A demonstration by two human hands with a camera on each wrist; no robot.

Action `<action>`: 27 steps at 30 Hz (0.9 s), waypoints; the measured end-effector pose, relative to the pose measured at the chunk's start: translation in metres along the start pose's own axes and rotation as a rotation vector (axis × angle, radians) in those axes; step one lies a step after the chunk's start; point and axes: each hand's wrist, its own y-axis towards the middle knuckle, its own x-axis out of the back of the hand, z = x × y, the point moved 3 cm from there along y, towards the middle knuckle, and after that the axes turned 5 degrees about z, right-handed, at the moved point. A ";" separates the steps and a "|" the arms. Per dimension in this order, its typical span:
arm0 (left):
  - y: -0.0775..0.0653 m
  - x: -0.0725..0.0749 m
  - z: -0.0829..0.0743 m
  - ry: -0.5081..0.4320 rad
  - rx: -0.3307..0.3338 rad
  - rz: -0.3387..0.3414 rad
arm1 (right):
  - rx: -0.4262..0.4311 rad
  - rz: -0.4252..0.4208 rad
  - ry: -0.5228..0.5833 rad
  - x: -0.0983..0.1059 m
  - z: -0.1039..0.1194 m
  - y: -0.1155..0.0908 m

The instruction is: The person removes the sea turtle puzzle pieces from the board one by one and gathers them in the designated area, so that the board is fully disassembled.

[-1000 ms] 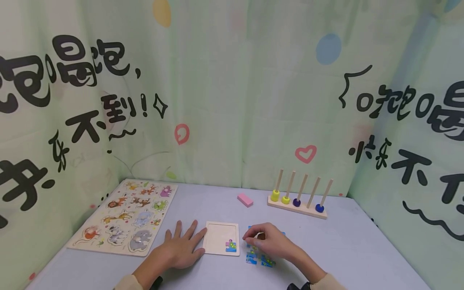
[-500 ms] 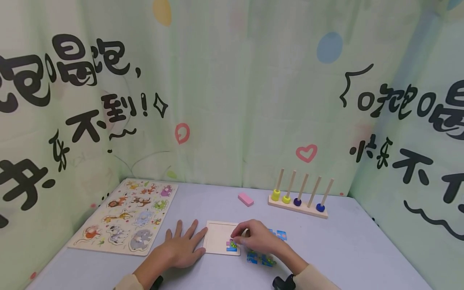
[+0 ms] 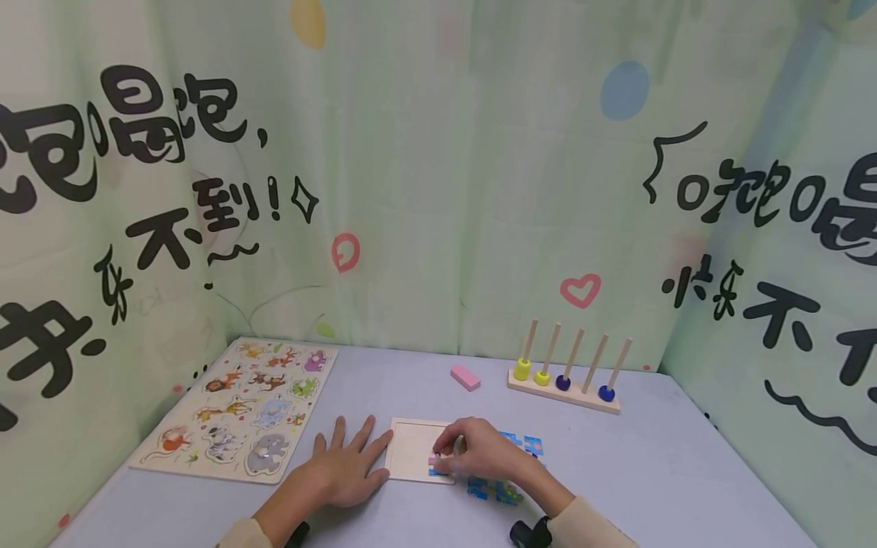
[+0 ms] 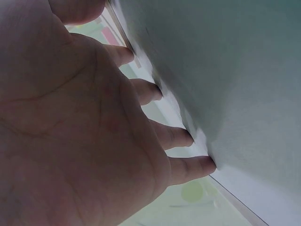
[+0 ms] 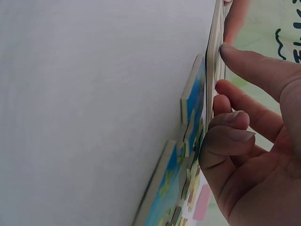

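Note:
My left hand [image 3: 342, 468] lies flat with fingers spread, its index finger and thumb at the left edge of a small wooden puzzle tray [image 3: 409, 449]. In the left wrist view the palm [image 4: 89, 117] and outstretched fingers show against the white table. My right hand [image 3: 485, 447] is over the tray's lower right corner, thumb and index finger curled in a pinch around a small puzzle piece, mostly hidden by the fingers. Pink and blue puzzle parts [image 3: 433, 461] peek out there. Loose blue-green puzzle pieces [image 3: 478, 488] lie right of the tray; the right wrist view shows them edge-on.
A large animal puzzle board [image 3: 250, 411] lies at the left. Behind the tray is a pink block [image 3: 465, 377]. A wooden peg stand [image 3: 562, 392] with yellow and dark blue beads is at the back right. Printed curtains [image 3: 411, 190] surround the table.
My right hand has moved left from the loose pieces to the tray's lower right corner, then slightly lower, covering more of the puzzle parts there. My left hand has stayed in place.

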 end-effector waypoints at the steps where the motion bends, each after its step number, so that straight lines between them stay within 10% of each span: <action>1: 0.000 0.000 0.000 0.002 -0.001 -0.002 | 0.001 0.001 -0.003 0.000 0.000 0.000; 27: -0.003 0.001 -0.002 -0.007 0.002 -0.007 | 0.002 -0.010 -0.012 -0.002 -0.001 0.003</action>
